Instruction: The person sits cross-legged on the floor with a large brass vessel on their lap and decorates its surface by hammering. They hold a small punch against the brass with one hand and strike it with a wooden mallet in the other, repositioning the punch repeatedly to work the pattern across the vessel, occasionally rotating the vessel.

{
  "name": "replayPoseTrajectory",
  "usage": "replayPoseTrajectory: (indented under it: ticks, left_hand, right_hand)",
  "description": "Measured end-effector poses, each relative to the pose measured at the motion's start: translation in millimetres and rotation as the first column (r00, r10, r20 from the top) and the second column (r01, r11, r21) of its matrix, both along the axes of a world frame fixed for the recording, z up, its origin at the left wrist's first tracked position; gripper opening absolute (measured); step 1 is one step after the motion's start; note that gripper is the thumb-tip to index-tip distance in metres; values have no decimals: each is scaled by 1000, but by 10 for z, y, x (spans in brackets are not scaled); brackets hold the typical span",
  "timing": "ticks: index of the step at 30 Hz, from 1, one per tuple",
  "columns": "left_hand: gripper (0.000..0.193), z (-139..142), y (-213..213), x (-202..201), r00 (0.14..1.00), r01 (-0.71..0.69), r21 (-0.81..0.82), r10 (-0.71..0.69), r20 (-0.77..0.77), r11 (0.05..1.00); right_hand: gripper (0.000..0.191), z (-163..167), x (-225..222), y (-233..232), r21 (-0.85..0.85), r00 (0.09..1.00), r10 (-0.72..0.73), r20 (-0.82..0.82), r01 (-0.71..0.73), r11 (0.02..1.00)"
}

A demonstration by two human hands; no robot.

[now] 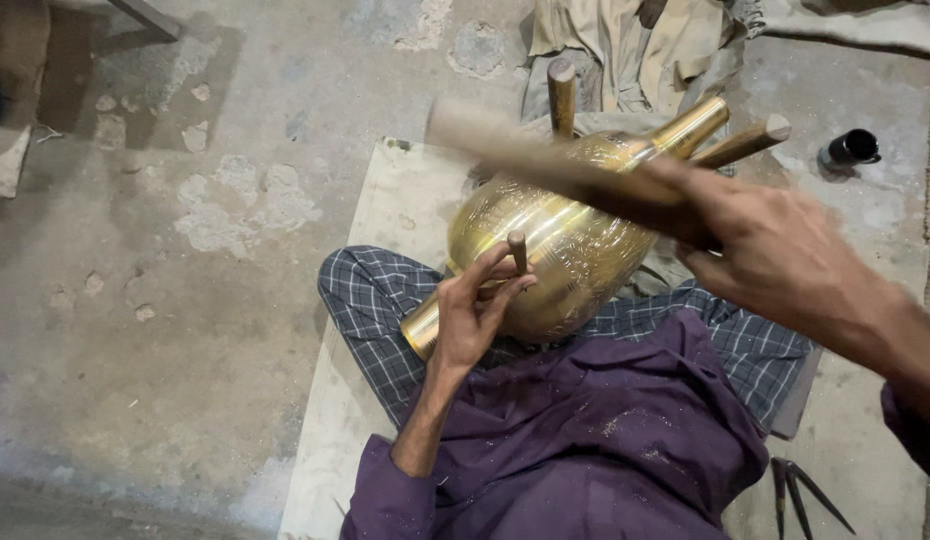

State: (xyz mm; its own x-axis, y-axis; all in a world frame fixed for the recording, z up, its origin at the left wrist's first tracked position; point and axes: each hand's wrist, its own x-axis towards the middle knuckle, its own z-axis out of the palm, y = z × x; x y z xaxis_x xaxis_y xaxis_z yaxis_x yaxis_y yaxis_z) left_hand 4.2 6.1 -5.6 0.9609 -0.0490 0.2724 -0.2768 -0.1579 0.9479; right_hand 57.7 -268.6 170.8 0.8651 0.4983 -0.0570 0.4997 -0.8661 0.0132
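Head view, looking down on a seated person at work. A brass vase (560, 250) lies on its side across the lap, its long axis running from the near-left, where one narrow end shows just below the left hand (475, 315), up to the far-right, where the neck (690, 125) points away between two wooden pegs (561, 95). The left hand's fingers are curled narrowly round a short punch (518, 250), whose upper end stands free just above the fingertips while its working end is hidden against the vase's belly; the fingers touch the metal on its near-left flank. The right hand (755, 240) is closed round the handle of a wooden mallet (545, 155), blurred, which stretches from those fingers leftward over the top of the vase; its head hangs above and slightly beyond the punch, apart from it. The left hand is the nearer to the vase. The punch lies down and left of the right hand's fingers. Also visible: checked cloth (375, 300) over the legs, a pale board (400, 200) beneath, a dark cup (853, 148) on the floor far right, and metal tools (797, 492) at bottom right.
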Motion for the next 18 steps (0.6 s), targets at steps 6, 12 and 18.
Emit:
replayPoseTrajectory:
  ticks: [6,12,18]
  left_hand:
    - [47,-20,14,-11,998,36,-31,-34,55,999]
    - [48,8,2,-23,1000,29,-75,-29,-3,997]
    - [48,-37,21,-17,998,42,14,-43,38,999]
  right_hand:
    - [53,23,-26,27,-19,998,-9,60,10,1000]
    - [54,36,-49,55,-166,999,-15,33,21,986]
    - [50,-22,-65,17,-249,998,41,44,-29,968]
